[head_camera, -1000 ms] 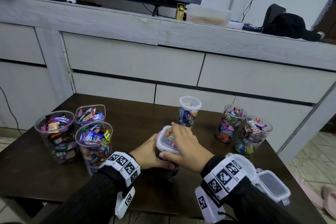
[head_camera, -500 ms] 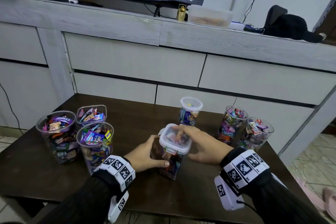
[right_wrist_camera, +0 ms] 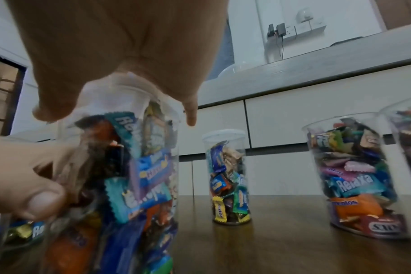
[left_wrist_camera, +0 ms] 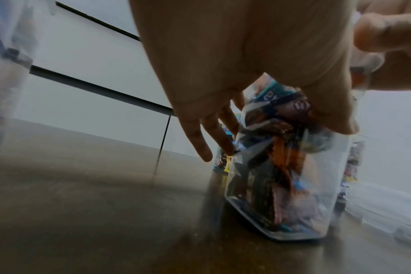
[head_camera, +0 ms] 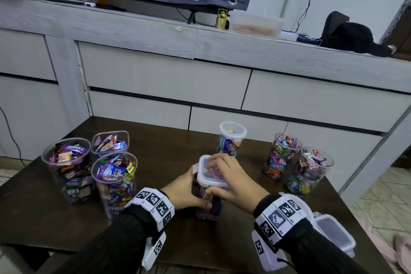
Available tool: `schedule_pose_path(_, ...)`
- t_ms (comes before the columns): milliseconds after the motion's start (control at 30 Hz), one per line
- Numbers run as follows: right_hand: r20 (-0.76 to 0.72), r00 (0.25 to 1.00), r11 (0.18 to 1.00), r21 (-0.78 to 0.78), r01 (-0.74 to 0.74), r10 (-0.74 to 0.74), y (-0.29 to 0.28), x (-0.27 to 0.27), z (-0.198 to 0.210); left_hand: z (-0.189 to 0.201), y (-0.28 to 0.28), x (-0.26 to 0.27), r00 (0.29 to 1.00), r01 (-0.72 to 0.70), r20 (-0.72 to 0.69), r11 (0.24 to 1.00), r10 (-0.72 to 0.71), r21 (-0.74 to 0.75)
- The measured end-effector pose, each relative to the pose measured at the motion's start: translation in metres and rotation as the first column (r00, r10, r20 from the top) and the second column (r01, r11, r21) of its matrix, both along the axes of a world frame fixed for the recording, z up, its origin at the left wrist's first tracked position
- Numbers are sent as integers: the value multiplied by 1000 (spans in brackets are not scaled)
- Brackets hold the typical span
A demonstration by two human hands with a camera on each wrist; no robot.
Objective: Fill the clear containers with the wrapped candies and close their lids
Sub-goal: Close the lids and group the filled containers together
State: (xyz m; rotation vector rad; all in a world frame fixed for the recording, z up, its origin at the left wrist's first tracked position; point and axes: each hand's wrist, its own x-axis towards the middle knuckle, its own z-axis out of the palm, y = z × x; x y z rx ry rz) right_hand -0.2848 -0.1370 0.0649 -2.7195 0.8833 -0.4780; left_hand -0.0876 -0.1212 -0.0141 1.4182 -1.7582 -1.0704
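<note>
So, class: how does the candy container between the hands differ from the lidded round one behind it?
The held container has a squarish lid; the round container has a circular one. The left hand grips the held container while the right hand presses its lid; the round container stands untouched. Both are clear and hold wrapped candies.

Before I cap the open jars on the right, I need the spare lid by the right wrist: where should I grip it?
Probably across its two long edges, from above with the right hand. The spare lid lies flat on the table near the front right corner, partly behind the right sleeve, and its raised rim gives thumb and fingers something to pinch. Which face is up is unclear.
</note>
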Motion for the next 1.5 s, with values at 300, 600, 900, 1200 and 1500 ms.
schedule_pose_path(300,-30,996,996,-6,-87,87,0,-29,2,-9,8,-2,968,-87,232,995,94,-40)
schedule_pose_path(600,-107,990,993,-79,85,-94,16,3,7,-1,4,-11,997,71,32,994,-68,-83)
schedule_pose_path(900,-195,975,991,-108,82,-102,17,3,12,-12,4,-22,997,-26,64,992,34,-121)
schedule_pose_path(1200,-317,912,931,-334,150,-261,36,6,0,-9,7,-5,916,-44,400,999,35,14)
schedule_pose_path(1500,-328,899,914,-372,161,-291,-17,37,-11,-29,15,7,669,-186,741,950,-65,251)
